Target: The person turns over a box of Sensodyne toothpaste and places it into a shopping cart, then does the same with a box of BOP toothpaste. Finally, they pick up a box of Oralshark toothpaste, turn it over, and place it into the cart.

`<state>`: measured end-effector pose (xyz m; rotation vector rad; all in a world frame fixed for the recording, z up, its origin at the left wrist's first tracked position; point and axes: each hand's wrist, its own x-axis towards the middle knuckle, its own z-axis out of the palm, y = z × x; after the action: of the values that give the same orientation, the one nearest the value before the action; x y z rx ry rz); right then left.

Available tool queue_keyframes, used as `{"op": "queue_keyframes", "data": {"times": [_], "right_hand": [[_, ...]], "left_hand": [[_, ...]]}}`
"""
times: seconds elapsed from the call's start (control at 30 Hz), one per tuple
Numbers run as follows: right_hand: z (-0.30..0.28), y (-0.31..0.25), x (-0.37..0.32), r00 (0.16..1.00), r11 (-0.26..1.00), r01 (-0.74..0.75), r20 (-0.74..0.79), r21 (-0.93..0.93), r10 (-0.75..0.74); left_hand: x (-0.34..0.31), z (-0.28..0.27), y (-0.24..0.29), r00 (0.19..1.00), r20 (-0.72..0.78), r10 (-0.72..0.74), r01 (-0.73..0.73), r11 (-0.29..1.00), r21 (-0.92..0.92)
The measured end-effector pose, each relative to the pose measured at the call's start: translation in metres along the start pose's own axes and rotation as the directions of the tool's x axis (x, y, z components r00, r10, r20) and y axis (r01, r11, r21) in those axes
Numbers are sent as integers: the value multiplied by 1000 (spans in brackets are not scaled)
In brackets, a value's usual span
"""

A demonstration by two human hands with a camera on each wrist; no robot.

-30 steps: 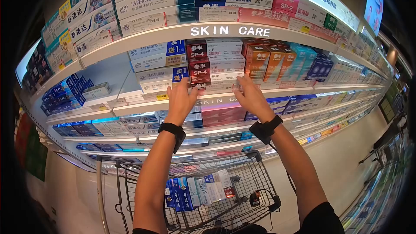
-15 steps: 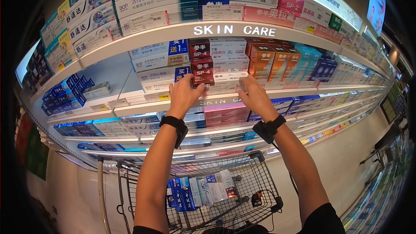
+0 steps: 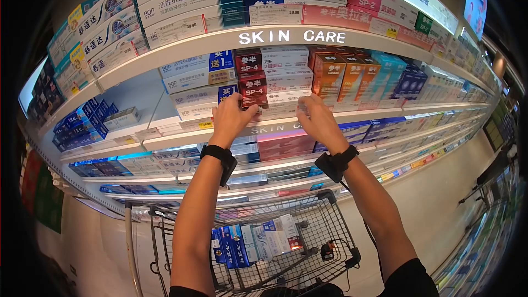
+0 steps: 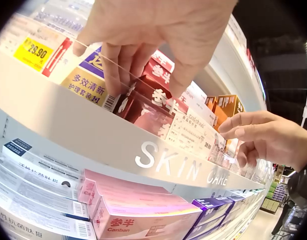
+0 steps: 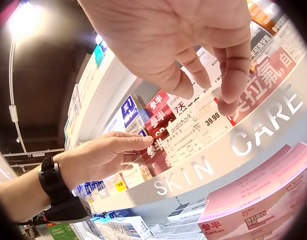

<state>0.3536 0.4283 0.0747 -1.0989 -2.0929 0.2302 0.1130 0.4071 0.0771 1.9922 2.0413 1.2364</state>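
Note:
On the middle shelf stands a stack of long red-and-white boxes (image 3: 289,80), red ends to the left. My left hand (image 3: 231,122) is at the stack's lower left end. In the left wrist view its fingers (image 4: 113,70) reach down beside a red box (image 4: 152,100), the thumb in front of it. My right hand (image 3: 320,124) is by the lower right end, fingers bent loosely downward. In the right wrist view its fingertips hang at the price strip (image 5: 196,132); whether they touch a box I cannot tell. Neither hand has lifted a box.
White-and-blue boxes (image 3: 201,96) stand left of the stack, orange boxes (image 3: 330,77) right of it. Below is a shelf with a pink box (image 3: 283,144). A wire shopping cart (image 3: 324,217) holding several boxes (image 3: 258,243) stands below the arms.
The head view has shifted slightly. Both hands remain at the two ends of the stack, with hardly any change in their fingers, and the boxes stay in place.

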Motion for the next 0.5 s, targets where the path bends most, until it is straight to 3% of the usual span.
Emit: {"op": "queue_keyframes", "data": {"times": [0.23,0.5], "right_hand": [[-2,-6,0,1000,999,-24,6,21,24],[3,-5,0,999,1000,-24,-23,-4,24]], "left_hand": [[1,-3,0,998,46,-34,37,998,-54],[0,0,-6,1000,-1,3,-3,999,-34]]}}
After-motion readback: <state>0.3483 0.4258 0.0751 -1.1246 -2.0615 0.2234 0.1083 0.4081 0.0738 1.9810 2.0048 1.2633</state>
